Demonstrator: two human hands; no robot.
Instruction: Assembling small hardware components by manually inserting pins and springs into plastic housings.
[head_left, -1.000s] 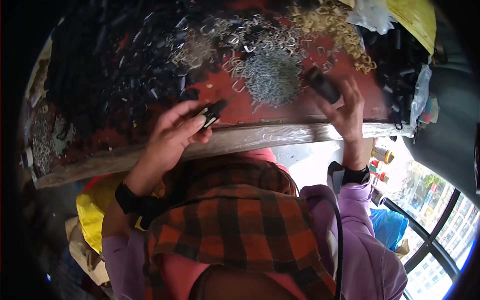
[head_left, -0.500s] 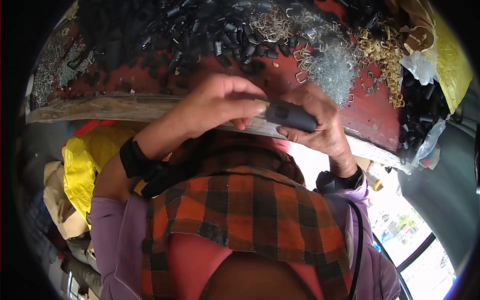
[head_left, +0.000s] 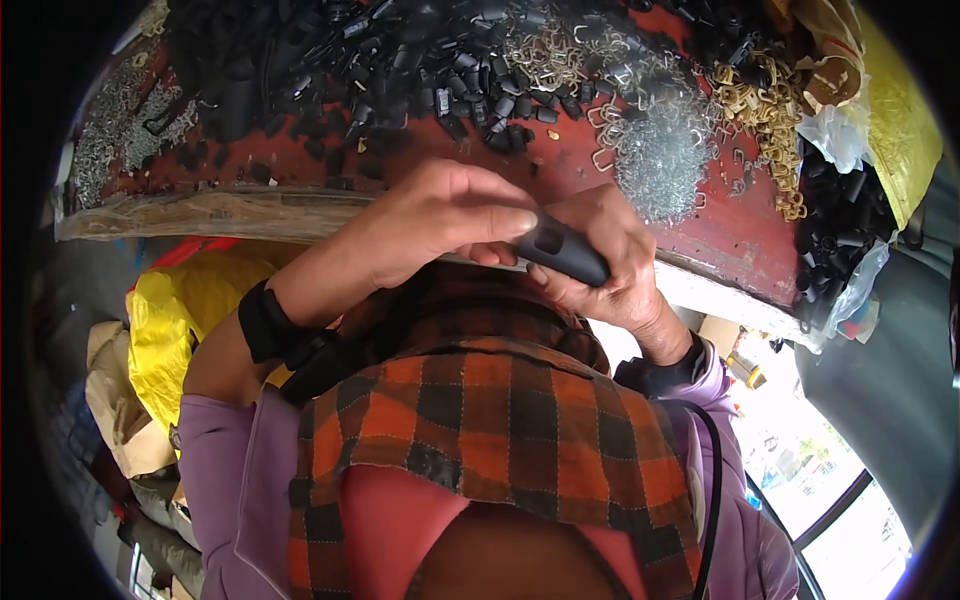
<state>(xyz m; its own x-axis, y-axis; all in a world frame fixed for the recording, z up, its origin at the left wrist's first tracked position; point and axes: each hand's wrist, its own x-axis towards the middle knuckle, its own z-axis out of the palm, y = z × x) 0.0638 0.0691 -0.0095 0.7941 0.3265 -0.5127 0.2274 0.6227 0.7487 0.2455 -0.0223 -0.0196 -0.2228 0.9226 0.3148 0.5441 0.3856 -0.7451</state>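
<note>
A dark, rounded plastic casing (head_left: 568, 256) with a rectangular slot in its upper face lies tilted in my right hand (head_left: 622, 255). My right fingers wrap its far side and the thumb presses its near edge. At the casing's left end, my left hand (head_left: 440, 215) is closed, with the thumb laid over that end and the fingers curled beneath. Anything between the left fingertips is hidden. Both hands are held just over the near edge of the red worktable (head_left: 400, 150).
Small black plastic parts (head_left: 470, 90) are heaped at the back. Silvery metal pieces (head_left: 655, 165) and brass-coloured buckles (head_left: 765, 100) lie toward the right, beside more black parts (head_left: 850, 215). A yellow bag (head_left: 165, 325) is at left. The table has a worn wooden edge (head_left: 200, 215).
The casing has shifted slightly left and toward me, tilting further down at its right end. A pale piece seen at its left end is now out of sight. Both hands remain on it.
</note>
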